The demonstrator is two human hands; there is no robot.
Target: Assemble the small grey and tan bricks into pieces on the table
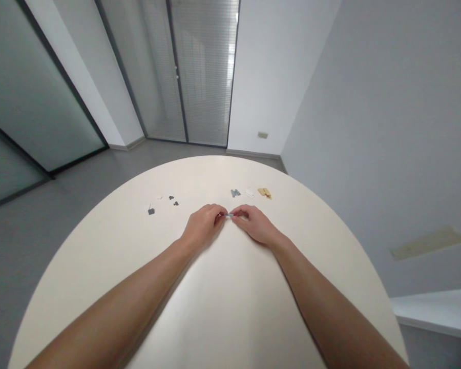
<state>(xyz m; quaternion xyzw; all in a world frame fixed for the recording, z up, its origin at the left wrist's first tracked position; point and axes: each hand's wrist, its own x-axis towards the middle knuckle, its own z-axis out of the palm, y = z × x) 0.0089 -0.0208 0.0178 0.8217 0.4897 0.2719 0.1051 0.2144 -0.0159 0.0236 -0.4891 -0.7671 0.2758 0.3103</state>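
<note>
My left hand [204,223] and my right hand [254,222] meet at the middle of a round cream table [230,307]. Both pinch one tiny grey-blue piece [228,216] between their fingertips, just above the tabletop. Beyond the hands lie a grey piece [235,193], a white piece [249,192] and a tan piece [265,192] in a row. To the left are several small dark pieces [173,200] and one more dark piece [151,210].
The table's far edge curves toward a grey floor [100,174]. Glass partitions and a blinded door [200,72] stand behind. A grey wall [388,128] rises on the right, with a white ledge [434,307] below it.
</note>
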